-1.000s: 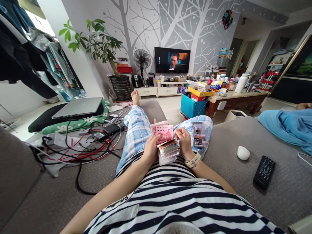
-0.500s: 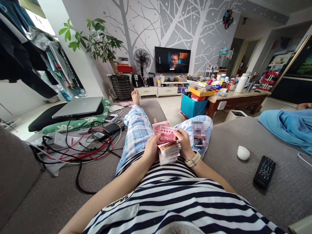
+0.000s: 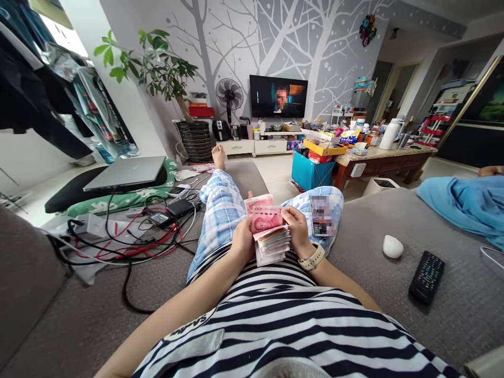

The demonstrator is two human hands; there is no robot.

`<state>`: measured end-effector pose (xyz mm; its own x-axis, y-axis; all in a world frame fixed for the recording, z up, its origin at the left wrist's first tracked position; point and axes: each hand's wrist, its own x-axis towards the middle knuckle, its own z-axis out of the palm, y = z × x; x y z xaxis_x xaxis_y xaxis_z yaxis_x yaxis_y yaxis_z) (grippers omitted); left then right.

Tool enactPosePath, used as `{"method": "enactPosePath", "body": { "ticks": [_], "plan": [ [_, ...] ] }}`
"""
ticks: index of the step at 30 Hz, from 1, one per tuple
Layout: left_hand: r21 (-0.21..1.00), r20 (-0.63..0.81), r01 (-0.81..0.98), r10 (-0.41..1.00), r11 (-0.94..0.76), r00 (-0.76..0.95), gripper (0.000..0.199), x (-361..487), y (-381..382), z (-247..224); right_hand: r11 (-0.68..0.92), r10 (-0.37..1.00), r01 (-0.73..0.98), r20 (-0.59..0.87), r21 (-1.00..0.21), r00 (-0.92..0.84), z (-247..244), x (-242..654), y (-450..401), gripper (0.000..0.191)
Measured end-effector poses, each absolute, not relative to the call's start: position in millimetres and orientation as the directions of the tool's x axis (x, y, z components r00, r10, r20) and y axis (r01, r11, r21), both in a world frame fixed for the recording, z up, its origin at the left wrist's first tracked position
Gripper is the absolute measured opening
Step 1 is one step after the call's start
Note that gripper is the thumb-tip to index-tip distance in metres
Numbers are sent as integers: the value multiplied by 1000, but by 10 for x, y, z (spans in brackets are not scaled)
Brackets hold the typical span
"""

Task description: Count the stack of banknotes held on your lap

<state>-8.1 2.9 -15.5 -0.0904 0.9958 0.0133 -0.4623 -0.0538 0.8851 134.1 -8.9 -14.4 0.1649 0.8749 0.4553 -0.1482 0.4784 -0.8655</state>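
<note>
Between my two hands, over my lap, is a folded stack of banknotes [image 3: 271, 248] with its edges facing me. My left hand [image 3: 243, 239] is closed around the stack's left side. My right hand [image 3: 298, 231], with a watch [image 3: 312, 256] on its wrist, pinches the right edge of a red 100 banknote [image 3: 264, 220] standing up from the stack. Behind that note, more red notes [image 3: 260, 200] show above the left fingers. A phone [image 3: 321, 218] lies face up on my right thigh, just beyond the right hand.
On the sofa to the right are a white mouse [image 3: 392, 247], a black remote [image 3: 427, 277] and blue cloth [image 3: 464, 210]. Tangled cables [image 3: 157, 236] and a laptop [image 3: 126, 173] lie to the left. A loaded coffee table [image 3: 397, 152] and a blue bin [image 3: 313, 170] stand ahead.
The front red note now stands separate from the red notes behind it, slightly lower and to the right. My left thumb has drawn down and back. The phone, mouse and remote stay put.
</note>
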Motion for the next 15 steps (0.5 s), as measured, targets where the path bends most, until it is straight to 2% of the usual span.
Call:
{"method": "enactPosePath", "body": {
  "ticks": [7, 15],
  "plan": [
    [905, 18, -423, 998, -43, -63, 20, -55, -55, -27, 473, 877, -119, 454, -873, 158, -110, 1335, -115, 27],
    [905, 5, -423, 994, -50, -106, 20, -46, -54, -35, 477, 876, -132, 459, -869, 147, -109, 1331, -126, 28]
  ]
}}
